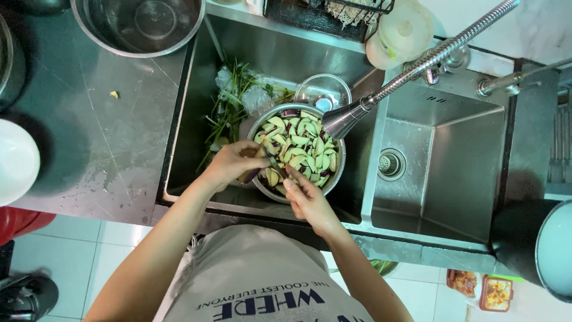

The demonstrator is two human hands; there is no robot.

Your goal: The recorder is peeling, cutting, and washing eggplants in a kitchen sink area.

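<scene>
Near edge: person's torso in a grey printed shirt (262, 280), both arms reaching forward over the left sink basin (185, 149).

Left hand (235, 162) is curled around a piece of eggplant (250, 175), purple skin showing under the fingers, held just over the near-left rim of the metal bowl (262, 192). Right hand (307, 200) is clenched on a knife (275, 166); only part of the thin blade shows, running toward the left hand and meeting the held piece.

The bowl sits in the left basin, directly under the spray head of the pull-down faucet (345, 118). It is nearly full of cut eggplant wedges (301, 146), pale flesh with purple edges. Judging by that, most of the cutting looks done; the only uncut eggplant visible is the piece in hand.

Further in the same basin: green herb trimmings (229, 104) to the left, small glass bowl (323, 90) behind the metal bowl.

Right basin (441, 173) holds only its drain strainer (391, 164).

Far left on the counter: large steel bowl (138, 25). Far centre: dish rack (328, 15), white lid (405, 30).
</scene>
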